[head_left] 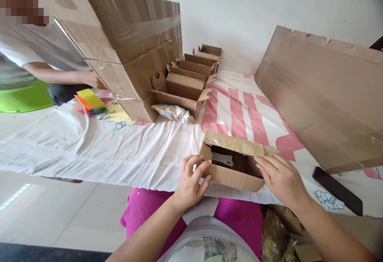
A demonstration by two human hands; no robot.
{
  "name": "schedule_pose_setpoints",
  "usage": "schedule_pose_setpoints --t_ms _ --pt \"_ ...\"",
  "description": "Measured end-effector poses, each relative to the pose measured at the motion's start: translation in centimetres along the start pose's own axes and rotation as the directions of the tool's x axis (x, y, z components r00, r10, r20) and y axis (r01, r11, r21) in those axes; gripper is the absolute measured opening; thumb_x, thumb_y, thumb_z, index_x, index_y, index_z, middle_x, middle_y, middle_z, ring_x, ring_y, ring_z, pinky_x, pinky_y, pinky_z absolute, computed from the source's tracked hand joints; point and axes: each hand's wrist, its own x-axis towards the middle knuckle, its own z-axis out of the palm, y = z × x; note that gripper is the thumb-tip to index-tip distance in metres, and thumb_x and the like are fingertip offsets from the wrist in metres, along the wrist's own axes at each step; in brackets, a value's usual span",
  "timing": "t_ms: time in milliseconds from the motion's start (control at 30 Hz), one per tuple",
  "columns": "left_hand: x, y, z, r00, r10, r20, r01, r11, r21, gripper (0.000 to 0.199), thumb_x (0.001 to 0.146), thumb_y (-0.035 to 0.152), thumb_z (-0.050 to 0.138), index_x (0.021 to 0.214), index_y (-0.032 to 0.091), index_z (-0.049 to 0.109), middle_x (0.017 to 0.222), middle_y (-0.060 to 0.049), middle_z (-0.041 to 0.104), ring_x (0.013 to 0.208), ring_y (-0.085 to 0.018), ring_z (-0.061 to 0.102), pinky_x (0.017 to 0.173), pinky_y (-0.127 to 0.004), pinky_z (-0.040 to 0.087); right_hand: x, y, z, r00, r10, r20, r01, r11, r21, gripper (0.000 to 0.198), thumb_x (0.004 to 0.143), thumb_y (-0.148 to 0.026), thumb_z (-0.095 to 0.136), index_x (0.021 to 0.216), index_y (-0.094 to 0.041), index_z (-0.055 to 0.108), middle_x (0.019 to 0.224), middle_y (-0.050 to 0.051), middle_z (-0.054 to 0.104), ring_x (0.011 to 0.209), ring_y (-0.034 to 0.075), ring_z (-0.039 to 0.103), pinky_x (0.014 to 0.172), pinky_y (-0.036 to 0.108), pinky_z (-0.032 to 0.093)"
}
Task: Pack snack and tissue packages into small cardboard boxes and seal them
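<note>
While the small open cardboard box (235, 177) sits between them, my left hand (193, 180) and right hand (283, 180) grip its ends; white-and-pink cloth (143, 150) spreads beneath, a dark phone (338, 192) lies right of my right hand, a white wall (239, 6) rises beyond.

White printed top (206, 232), magenta bottoms (239, 222)

Bright, soft light reaches the room. Pale striped glare marks the floor tiles (77, 214), packing tape (136, 30) glints, shadow fills the open box (236, 176). Edges look stretched; the upper right corner blurs darkly.
</note>
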Motion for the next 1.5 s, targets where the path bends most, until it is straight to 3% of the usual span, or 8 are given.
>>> schedule_pose_setpoints --t_ms 167,333,633,800,933,1267,1367,1500 --pt "0.2 0.0 0.0 1.000 -0.007 -0.005 0.007 1.000 0.000 0.041 0.087 0.015 0.057 0.127 0.019 0.049 0.121 -0.014 0.044 0.113 -0.027 0.045 0.094 -0.047 0.047 0.3 -0.1 1.3 0.995 0.012 0.100 -0.014 1.000 0.014 0.074 0.093 -0.044 0.054 0.152 -0.011 0.024 0.154 0.021 0.033 0.140 0.035 0.034 0.110 0.052 0.036" --pt "0.1 0.2 0.2 1.000 -0.009 -0.002 0.009 1.000 0.013 0.041 0.087 0.014 0.058 0.127 0.019 0.050 0.120 -0.013 0.044 0.112 -0.027 0.046 0.094 -0.045 0.047 0.4 1.1 2.8 0.927 0.076 0.367 -0.122 0.987 0.106 0.119 0.074 -0.076 0.059 0.156 -0.016 -0.003 0.160 0.023 0.013 0.147 0.040 0.015 0.112 0.060 0.031" --pt "4.2 -0.3 -2.4 0.994 -0.042 -0.101 0.048 0.997 0.059 0.027 0.091 0.019 0.056 0.117 0.019 0.054 0.114 -0.012 0.056 0.106 -0.023 0.054 0.090 -0.040 0.048 1.7 1.5 2.9 0.868 0.164 0.468 -0.306 0.920 0.245 0.106 0.071 -0.062 0.070 0.155 -0.026 0.016 0.152 0.013 0.027 0.141 0.037 0.026 0.112 0.054 0.036" --pt "9.4 -0.9 -2.8 0.906 0.260 0.333 -0.297 0.953 0.063 0.029 0.093 0.045 0.052 0.097 0.020 0.067 0.132 -0.011 0.058 0.133 -0.033 0.043 0.109 -0.052 0.033 1.2 1.4 3.3 0.880 0.185 0.437 -0.323 0.908 0.265 0.102 0.070 -0.061 0.071 0.153 -0.026 0.024 0.152 0.013 0.026 0.142 0.038 0.024 0.113 0.055 0.033" --pt "11.6 -1.1 -2.9 0.807 0.223 0.547 -0.354 0.924 0.146 0.045 0.088 0.060 0.051 0.088 0.019 0.069 0.131 -0.012 0.060 0.136 -0.038 0.040 0.114 -0.063 0.020 1.2 1.3 3.1 0.869 0.196 0.454 -0.344 0.899 0.272 0.100 0.070 -0.065 0.069 0.152 -0.026 0.027 0.154 0.013 0.025 0.142 0.038 0.024 0.113 0.057 0.032" --pt "10.5 -2.8 -7.4 0.987 -0.061 0.152 -0.010 0.904 0.427 0.020 0.085 0.022 0.060 0.104 0.016 0.061 0.127 -0.017 0.060 0.126 -0.038 0.049 0.099 -0.055 0.044 1.0 1.5 3.4 0.875 0.204 0.439 -0.356 0.886 0.297 0.095 0.069 -0.068 0.069 0.146 -0.021 0.040 0.155 0.015 0.024 0.143 0.038 0.023 0.113 0.056 0.032" --pt "9.5 -1.4 -6.2 0.992 0.094 0.078 -0.113 0.949 0.294 0.021 0.086 0.009 0.051 0.105 0.016 0.061 0.112 -0.013 0.067 0.116 -0.029 0.057 0.096 -0.046 0.049 0.9 1.6 3.6 0.884 0.201 0.423 -0.345 0.890 0.299 0.093 0.069 -0.069 0.069 0.144 -0.021 0.044 0.155 0.016 0.025 0.143 0.038 0.024 0.112 0.056 0.033" --pt "8.7 1.9 -3.7 0.892 0.339 0.298 -0.366 0.930 0.039 0.020 0.091 0.015 0.049 0.108 0.015 0.061 0.101 -0.009 0.071 0.107 -0.022 0.064 0.101 -0.039 0.048 0.7 1.6 3.9 0.910 0.187 0.369 -0.311 0.897 0.313 0.089 0.070 -0.070 0.068 0.142 -0.022 0.046 0.154 0.015 0.025 0.143 0.038 0.024 0.113 0.057 0.031"
